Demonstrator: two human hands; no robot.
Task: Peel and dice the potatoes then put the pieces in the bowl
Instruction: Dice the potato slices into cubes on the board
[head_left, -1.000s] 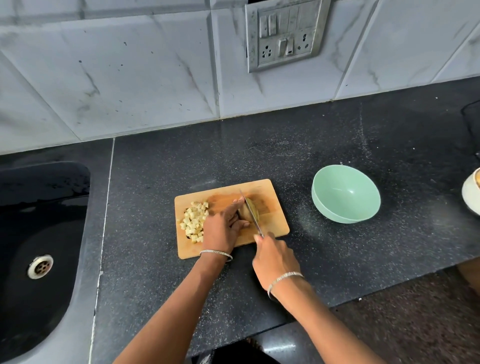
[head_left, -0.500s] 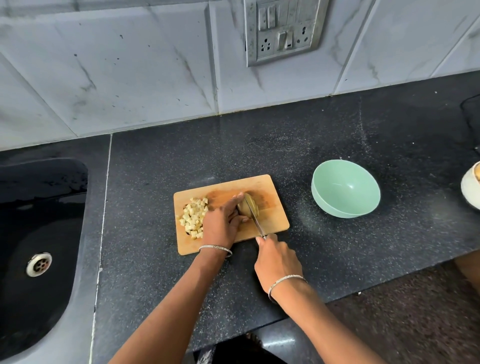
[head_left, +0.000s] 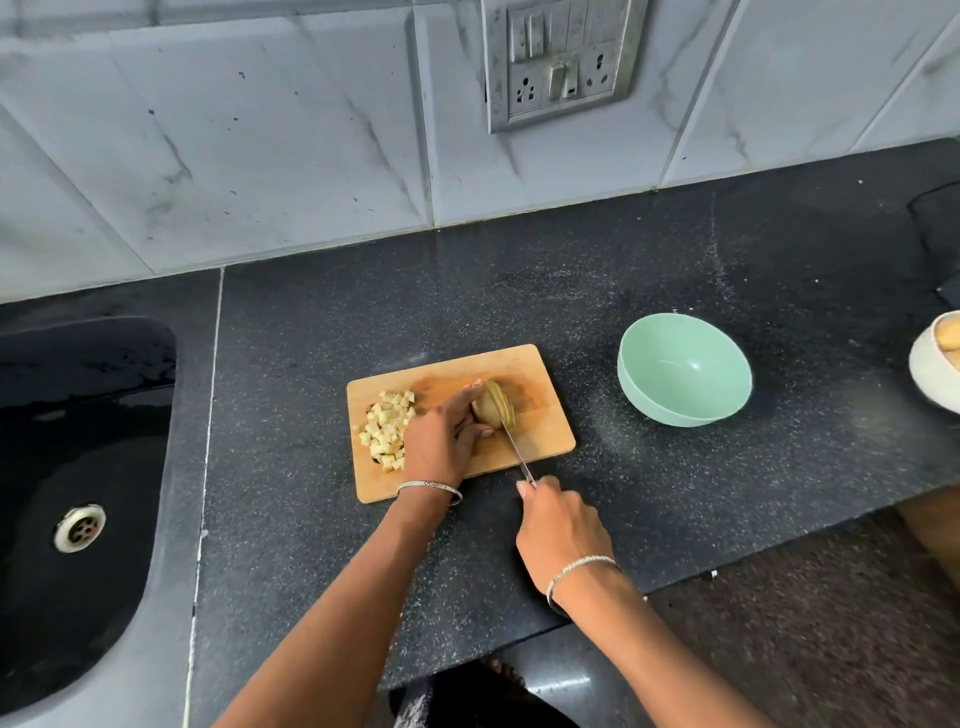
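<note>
The left hand (head_left: 441, 441) grips the pale peeled potato (head_left: 485, 410) on the rectangular wooden cutting board (head_left: 540, 431); the right hand (head_left: 561, 525) clasps the steel knife (head_left: 514, 448), blade in the potato. Risk: if the rounded potato rolls, the blade may nick the left hand.

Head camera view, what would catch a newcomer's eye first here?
Most striking is the wooden cutting board at the middle of the dark counter, where the left hand holds a partly sliced potato and the right hand holds a knife with its blade in it. A pile of diced potato pieces sits on the board's left side. An empty mint-green bowl stands on the counter to the board's right.
</note>
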